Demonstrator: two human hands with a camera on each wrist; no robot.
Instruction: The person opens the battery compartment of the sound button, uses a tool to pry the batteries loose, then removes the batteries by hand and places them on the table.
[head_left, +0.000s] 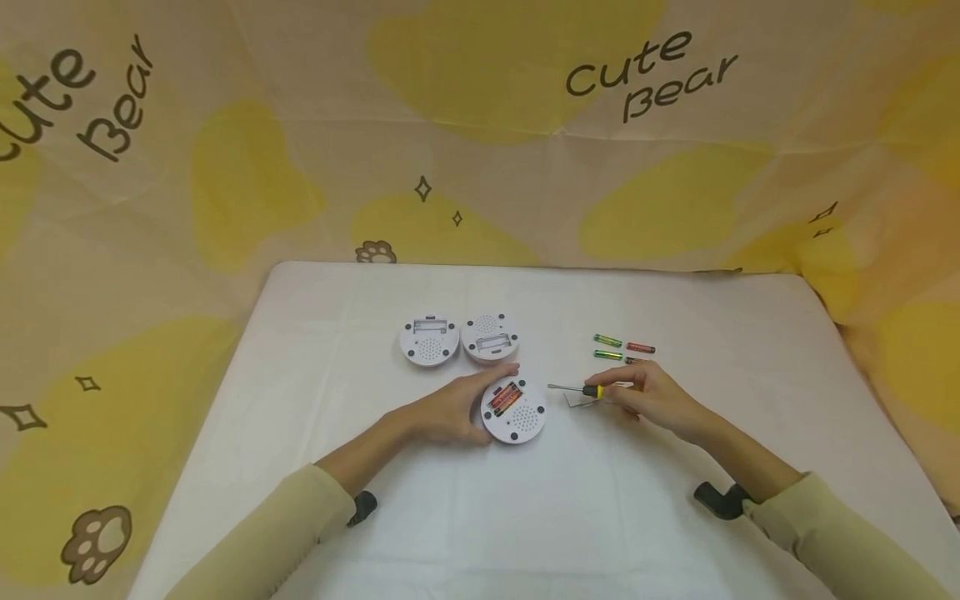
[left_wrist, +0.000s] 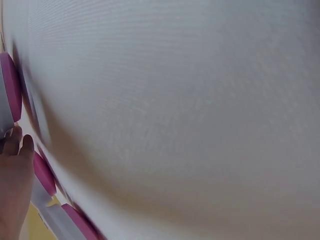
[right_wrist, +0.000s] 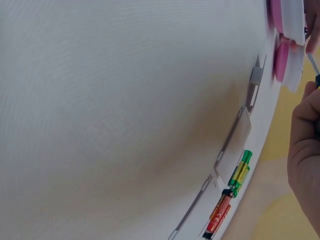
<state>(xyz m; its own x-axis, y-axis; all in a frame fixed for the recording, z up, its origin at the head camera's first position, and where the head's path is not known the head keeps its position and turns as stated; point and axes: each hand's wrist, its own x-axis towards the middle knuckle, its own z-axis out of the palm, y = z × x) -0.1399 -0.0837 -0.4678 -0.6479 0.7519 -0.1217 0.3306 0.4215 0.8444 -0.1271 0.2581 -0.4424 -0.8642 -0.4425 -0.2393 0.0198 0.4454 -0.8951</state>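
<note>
My left hand (head_left: 448, 410) grips the rim of a round white device (head_left: 529, 423) with thumb and fingers. It lies upside down with dark feet, a speaker grille and two red batteries (head_left: 504, 399) in its open compartment. In the left wrist view its lower edge shows a magenta band (left_wrist: 12, 87). My right hand (head_left: 654, 402) holds a small screwdriver (head_left: 592, 391) by its black and yellow handle, the bare shaft pointing left at the device but apart from it. Below that hand lie thin white battery covers (right_wrist: 235, 135), partly hidden in the head view.
Two similar devices, one at left (head_left: 430, 343) and one at right (head_left: 489, 337), lie behind with bare battery compartments. Green batteries (head_left: 608, 355) and red batteries (head_left: 641, 347) lie beyond my right hand. A patterned cloth (head_left: 480, 167) hangs behind the white table (head_left: 360, 308).
</note>
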